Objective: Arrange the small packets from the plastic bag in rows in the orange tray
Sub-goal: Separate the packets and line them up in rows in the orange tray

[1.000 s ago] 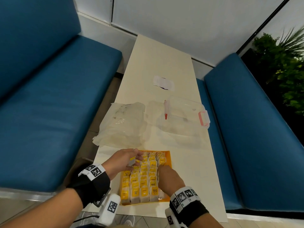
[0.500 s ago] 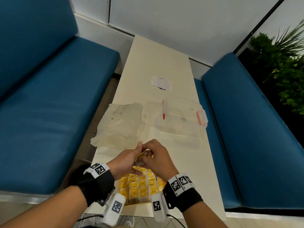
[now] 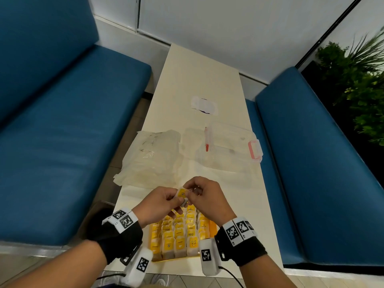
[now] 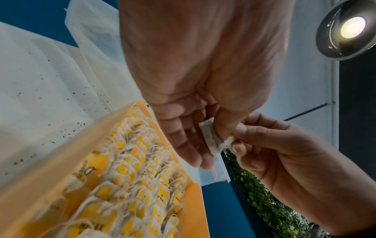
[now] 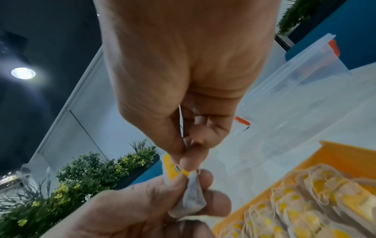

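Your left hand (image 3: 160, 201) and right hand (image 3: 204, 196) both pinch one packet (image 3: 182, 193) with a yellow tag, in the air just above the far end of the tray (image 3: 213, 227). The tray sits at the near edge of the table (image 3: 199, 80) and holds packets in rows. The flat bag (image 3: 149, 159) lies behind it, beside a clear box (image 3: 230, 150).

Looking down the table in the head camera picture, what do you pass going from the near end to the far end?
orange tray full of small packets → left hand and right hand pinching one packet → plastic bag → white paper scrap
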`<state>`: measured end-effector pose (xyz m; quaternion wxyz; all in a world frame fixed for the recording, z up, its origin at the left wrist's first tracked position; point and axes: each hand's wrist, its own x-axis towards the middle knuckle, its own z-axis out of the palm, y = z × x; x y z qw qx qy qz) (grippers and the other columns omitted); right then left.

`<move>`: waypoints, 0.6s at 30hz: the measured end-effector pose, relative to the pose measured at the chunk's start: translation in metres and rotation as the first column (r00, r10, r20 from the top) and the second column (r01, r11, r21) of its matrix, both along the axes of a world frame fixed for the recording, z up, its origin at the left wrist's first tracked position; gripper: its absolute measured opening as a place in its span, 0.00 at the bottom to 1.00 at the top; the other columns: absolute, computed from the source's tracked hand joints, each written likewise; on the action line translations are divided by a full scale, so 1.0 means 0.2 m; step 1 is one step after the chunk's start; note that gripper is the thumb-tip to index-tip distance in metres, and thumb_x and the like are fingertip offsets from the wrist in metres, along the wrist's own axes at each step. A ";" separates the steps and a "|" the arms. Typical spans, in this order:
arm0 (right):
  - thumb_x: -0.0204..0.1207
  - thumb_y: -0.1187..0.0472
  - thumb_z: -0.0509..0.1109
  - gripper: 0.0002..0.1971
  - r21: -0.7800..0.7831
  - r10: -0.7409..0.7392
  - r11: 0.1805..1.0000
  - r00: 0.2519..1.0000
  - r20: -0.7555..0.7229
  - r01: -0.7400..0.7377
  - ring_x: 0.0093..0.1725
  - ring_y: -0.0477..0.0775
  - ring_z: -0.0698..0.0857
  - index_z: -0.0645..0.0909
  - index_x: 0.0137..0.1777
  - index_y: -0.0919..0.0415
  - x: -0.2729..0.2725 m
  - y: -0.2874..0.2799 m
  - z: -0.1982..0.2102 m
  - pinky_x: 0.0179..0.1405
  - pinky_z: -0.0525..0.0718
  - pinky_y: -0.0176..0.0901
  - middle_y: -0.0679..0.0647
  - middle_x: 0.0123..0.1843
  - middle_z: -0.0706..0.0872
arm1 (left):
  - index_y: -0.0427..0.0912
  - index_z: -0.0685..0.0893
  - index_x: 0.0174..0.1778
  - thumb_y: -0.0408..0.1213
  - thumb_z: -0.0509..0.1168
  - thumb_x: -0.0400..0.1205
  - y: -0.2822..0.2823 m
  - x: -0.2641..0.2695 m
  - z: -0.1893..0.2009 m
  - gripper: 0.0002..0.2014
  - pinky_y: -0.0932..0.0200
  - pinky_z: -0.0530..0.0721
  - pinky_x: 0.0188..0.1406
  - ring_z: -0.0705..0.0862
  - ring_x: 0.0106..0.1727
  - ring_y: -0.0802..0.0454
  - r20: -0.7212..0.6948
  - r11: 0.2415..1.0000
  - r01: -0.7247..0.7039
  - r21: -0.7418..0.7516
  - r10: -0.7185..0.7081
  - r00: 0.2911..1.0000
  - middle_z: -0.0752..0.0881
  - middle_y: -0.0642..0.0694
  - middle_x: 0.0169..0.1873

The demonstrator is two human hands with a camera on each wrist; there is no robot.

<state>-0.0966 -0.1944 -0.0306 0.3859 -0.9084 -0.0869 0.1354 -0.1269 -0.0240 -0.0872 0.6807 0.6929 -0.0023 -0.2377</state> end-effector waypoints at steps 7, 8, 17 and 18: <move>0.73 0.66 0.71 0.09 -0.292 0.094 0.950 0.994 -0.056 -0.106 0.35 0.42 0.85 0.85 0.38 0.51 0.00 -0.19 0.09 0.35 0.83 0.33 0.44 0.35 0.87 | 0.48 0.91 0.49 0.38 0.75 0.82 0.10 0.01 -0.04 0.02 0.54 0.89 0.34 0.90 0.31 0.50 0.094 0.960 -0.134 0.248 0.113 0.989 0.90 0.40 0.34; 0.73 0.66 0.69 0.08 -0.364 0.126 0.919 0.988 -0.087 -0.150 0.37 0.42 0.85 0.86 0.38 0.52 -0.02 -0.21 0.09 0.36 0.83 0.33 0.44 0.36 0.87 | 0.50 0.90 0.47 0.40 0.76 0.80 0.12 0.00 -0.05 0.02 0.59 0.87 0.31 0.88 0.27 0.53 0.119 0.938 -0.158 0.309 0.126 0.985 0.89 0.39 0.33; 0.74 0.70 0.61 0.09 -0.581 0.204 0.667 0.864 -0.460 -0.467 0.49 0.58 0.83 0.83 0.46 0.62 -0.19 -0.25 -0.06 0.44 0.81 0.45 0.60 0.53 0.86 | 0.55 0.86 0.49 0.39 0.82 0.73 0.17 -0.11 -0.17 0.14 0.72 0.75 0.30 0.82 0.35 0.56 0.073 0.854 -0.068 0.515 0.035 0.997 0.86 0.47 0.35; 0.75 0.70 0.61 0.10 -0.590 0.212 0.635 0.847 -0.488 -0.499 0.49 0.58 0.82 0.84 0.50 0.64 -0.20 -0.24 -0.07 0.44 0.80 0.45 0.61 0.55 0.86 | 0.55 0.85 0.50 0.39 0.82 0.73 0.17 -0.12 -0.18 0.15 0.72 0.75 0.29 0.82 0.35 0.56 0.070 0.847 -0.063 0.527 0.030 0.997 0.86 0.48 0.35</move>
